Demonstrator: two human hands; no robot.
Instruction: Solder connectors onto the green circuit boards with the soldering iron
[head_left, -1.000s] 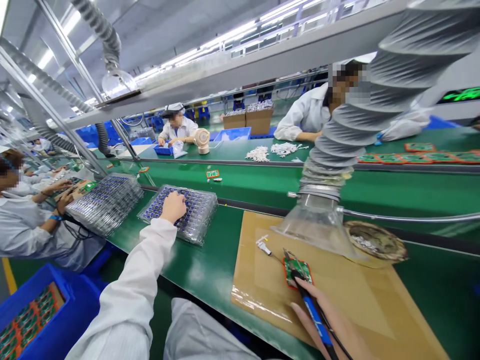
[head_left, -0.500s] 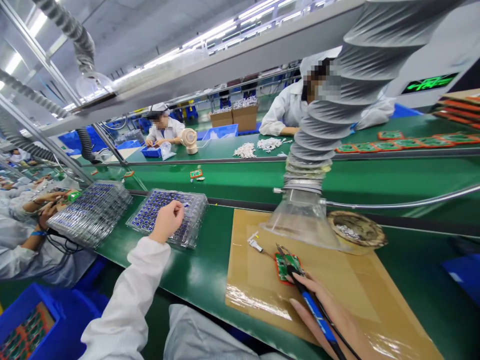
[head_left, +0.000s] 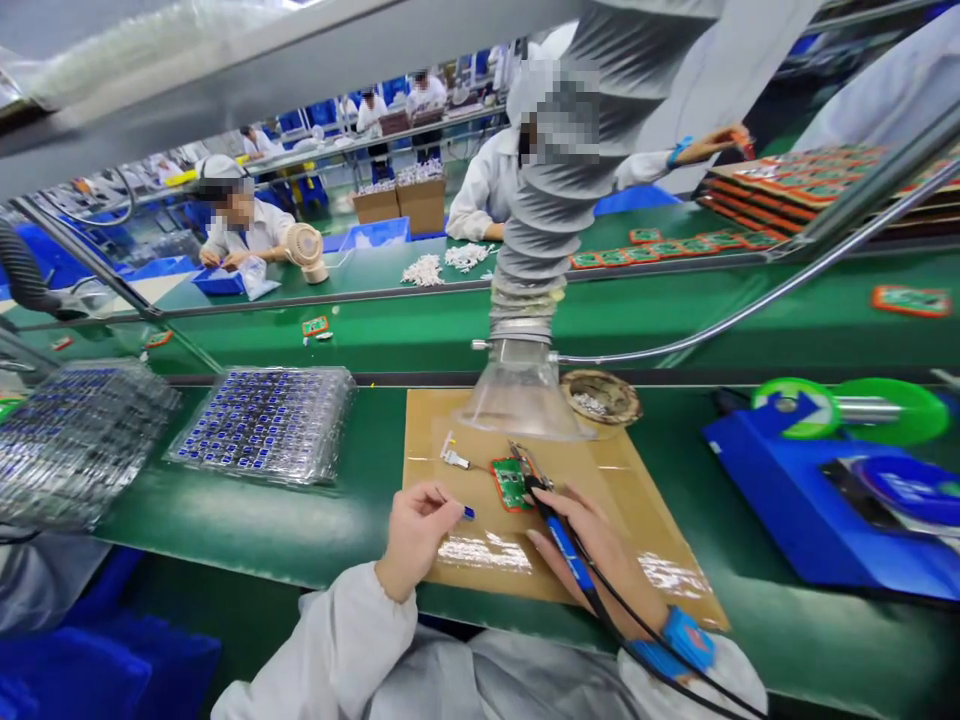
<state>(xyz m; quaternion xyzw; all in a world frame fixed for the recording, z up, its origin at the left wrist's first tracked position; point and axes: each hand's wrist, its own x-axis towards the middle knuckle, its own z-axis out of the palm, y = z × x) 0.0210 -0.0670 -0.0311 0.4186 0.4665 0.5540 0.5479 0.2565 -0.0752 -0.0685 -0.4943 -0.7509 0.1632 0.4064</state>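
My left hand (head_left: 421, 530) is closed in a pinch on a small blue component (head_left: 468, 513), held just above the front left of a tan work mat (head_left: 615, 530). In my right hand (head_left: 592, 540) is a blue and black soldering iron (head_left: 566, 550), its cable running back past the wrist. The iron's tip lies over a green circuit board (head_left: 510, 484) with an orange-red edge, which rests on the mat. A small white connector piece (head_left: 455, 459) lies left of the board, with a thin wire running toward it.
Clear trays of blue parts (head_left: 259, 420) stand on the left. A clear extraction hood (head_left: 521, 395) hangs over the mat's back edge, beside a round dish (head_left: 604, 397) of metal bits. A blue solder-reel stand (head_left: 795, 500) is at right. Co-workers sit across the green belt (head_left: 420, 335).
My left hand has come from the blue-part tray to the mat, now pinching a small blue component. The view has turned right. The iron stays over the board.
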